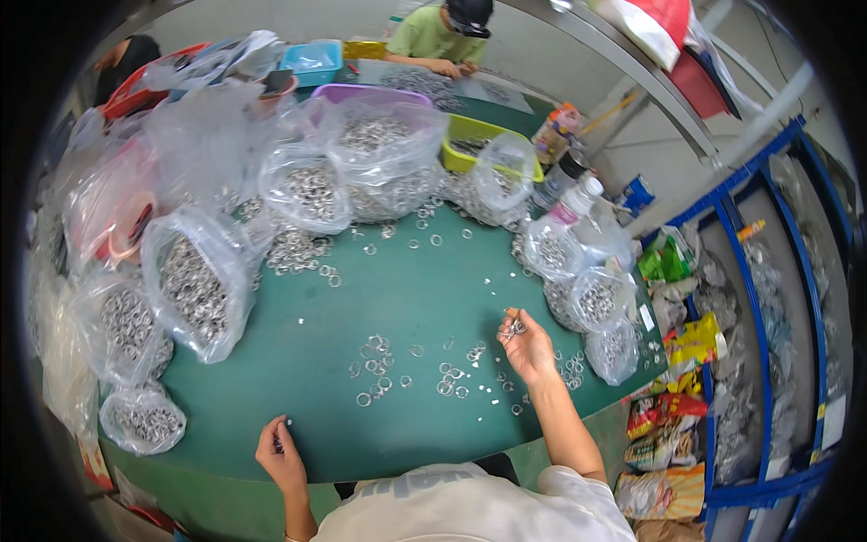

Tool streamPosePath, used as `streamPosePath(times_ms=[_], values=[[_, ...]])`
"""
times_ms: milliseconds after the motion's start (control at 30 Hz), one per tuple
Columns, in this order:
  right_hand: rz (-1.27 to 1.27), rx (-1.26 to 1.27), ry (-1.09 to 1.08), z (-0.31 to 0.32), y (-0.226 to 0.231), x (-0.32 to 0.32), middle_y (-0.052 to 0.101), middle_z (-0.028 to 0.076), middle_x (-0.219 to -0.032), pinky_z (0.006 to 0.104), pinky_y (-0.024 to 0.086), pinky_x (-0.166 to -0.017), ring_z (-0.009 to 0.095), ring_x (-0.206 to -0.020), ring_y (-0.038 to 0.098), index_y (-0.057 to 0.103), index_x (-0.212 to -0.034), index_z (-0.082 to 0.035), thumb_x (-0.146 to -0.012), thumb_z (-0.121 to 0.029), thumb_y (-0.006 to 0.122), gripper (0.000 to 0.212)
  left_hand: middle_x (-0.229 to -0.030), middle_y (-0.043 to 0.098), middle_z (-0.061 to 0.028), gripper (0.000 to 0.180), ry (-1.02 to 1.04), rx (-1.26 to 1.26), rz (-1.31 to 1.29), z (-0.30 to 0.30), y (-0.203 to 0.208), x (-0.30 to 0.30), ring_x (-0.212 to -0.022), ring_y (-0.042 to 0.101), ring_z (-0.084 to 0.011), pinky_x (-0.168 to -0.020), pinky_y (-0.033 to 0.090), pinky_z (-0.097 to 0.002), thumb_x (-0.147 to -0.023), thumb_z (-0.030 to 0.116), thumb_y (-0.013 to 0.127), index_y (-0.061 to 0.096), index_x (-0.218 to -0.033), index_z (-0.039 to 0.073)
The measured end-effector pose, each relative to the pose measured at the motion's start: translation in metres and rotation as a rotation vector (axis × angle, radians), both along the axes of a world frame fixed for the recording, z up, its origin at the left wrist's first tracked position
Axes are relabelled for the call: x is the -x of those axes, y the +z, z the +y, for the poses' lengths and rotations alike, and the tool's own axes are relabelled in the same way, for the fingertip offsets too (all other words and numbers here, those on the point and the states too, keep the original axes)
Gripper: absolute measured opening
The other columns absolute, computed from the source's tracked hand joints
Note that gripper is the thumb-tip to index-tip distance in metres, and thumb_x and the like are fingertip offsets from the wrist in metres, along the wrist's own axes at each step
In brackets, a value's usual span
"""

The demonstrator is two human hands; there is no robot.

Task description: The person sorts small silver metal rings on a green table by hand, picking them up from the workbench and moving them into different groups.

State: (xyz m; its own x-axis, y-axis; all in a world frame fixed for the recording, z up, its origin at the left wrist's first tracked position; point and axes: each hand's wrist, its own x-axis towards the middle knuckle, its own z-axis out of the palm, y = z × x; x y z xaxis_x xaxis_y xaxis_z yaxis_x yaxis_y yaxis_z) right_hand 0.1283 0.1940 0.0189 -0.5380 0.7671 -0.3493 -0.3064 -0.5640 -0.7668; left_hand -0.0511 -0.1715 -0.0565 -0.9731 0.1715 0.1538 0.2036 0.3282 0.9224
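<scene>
My right hand (pixel 530 350) is raised over the right part of the green table (pixel 307 388), its fingers closed on a few small silver metal rings (pixel 515 329). One of its fingertips has an orange-tan cover. Down at the table's near edge, my left hand (pixel 282 459) is curled closed; a dark bit shows between its fingers, too small to name, and a tiny white piece (pixel 289 422) is by the fingertips. Between the hands lie loose clusters of rings (pixel 375 359), with more rings (pixel 453 381) and small white bits (pixel 481 389) nearer my right hand.
Clear plastic bags of rings line the left (pixel 194 289), the back (pixel 375 135) and the right (pixel 599 301). Bottles (pixel 578 199) and a yellow-green bin (pixel 461 163) stand behind. Across the table a person in green (pixel 424 41) works. Blue shelving (pixel 736 271) rises at right.
</scene>
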Motion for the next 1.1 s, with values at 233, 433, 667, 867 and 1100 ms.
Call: streamPosePath(times_ms=[233, 433, 667, 867, 1100], values=[[-0.107, -0.521, -0.234, 0.052, 0.034, -0.045, 0.056, 0.005, -0.077, 0.0272, 0.046, -0.062, 0.013, -0.067, 0.054, 0.059, -0.098, 0.000, -0.097, -0.022, 0.052, 0.023, -0.076, 0.056, 0.0007, 0.018, -0.010, 0.099, 0.009, -0.012, -0.004, 0.006, -0.062, 0.041, -0.0044, -0.053, 0.033, -0.0204, -0.095, 0.009, 0.053, 0.065, -0.095, -0.004], [-1.056, -1.294, -0.352, 0.139, 0.047, -0.120, 0.059, 0.010, -0.088, 0.0326, 0.044, -0.073, 0.022, -0.081, 0.056, 0.059, -0.103, -0.001, -0.093, -0.020, 0.057, 0.021, -0.084, 0.065, -0.0048, 0.018, -0.027, 0.186, -0.032, -0.007, -0.001, 0.008, -0.070, 0.051, -0.0081, -0.060, 0.043, -0.0222, -0.094, 0.009, 0.054, 0.066, -0.099, -0.004], [-1.301, -1.749, -0.221, 0.074, 0.059, -0.096, 0.055, 0.018, -0.120, 0.0426, 0.038, -0.097, 0.034, -0.113, 0.049, 0.054, -0.120, -0.001, -0.089, -0.009, 0.059, 0.033, -0.075, 0.056, -0.0035, 0.016, -0.232, 0.030, -0.093, 0.047, 0.039, -0.024, -0.066, 0.051, -0.0101, -0.061, 0.043, -0.0227, -0.094, 0.002, 0.051, 0.065, -0.099, -0.004], [-0.669, -1.458, 0.560, -0.019, 0.018, -0.035, 0.057, 0.012, -0.119, 0.0398, 0.042, -0.095, 0.032, -0.112, 0.050, 0.056, -0.121, -0.005, -0.075, 0.003, 0.064, 0.047, -0.081, 0.053, -0.0135, 0.020, -0.672, 0.201, 0.123, 0.141, 0.056, -0.058, -0.070, 0.054, -0.0309, -0.064, 0.046, -0.0366, -0.083, -0.002, 0.062, 0.062, -0.103, 0.002], [-0.628, -1.270, 0.428, -0.010, -0.024, -0.028, 0.060, 0.016, -0.102, 0.0402, 0.046, -0.080, 0.033, -0.094, 0.056, 0.061, -0.106, 0.000, -0.076, 0.009, 0.059, 0.031, -0.107, 0.052, -0.0135, 0.027, -0.951, 0.358, 0.334, 0.197, 0.044, -0.057, -0.094, 0.055, -0.0313, -0.079, 0.047, -0.0405, -0.081, -0.001, 0.061, 0.061, -0.108, 0.003]])
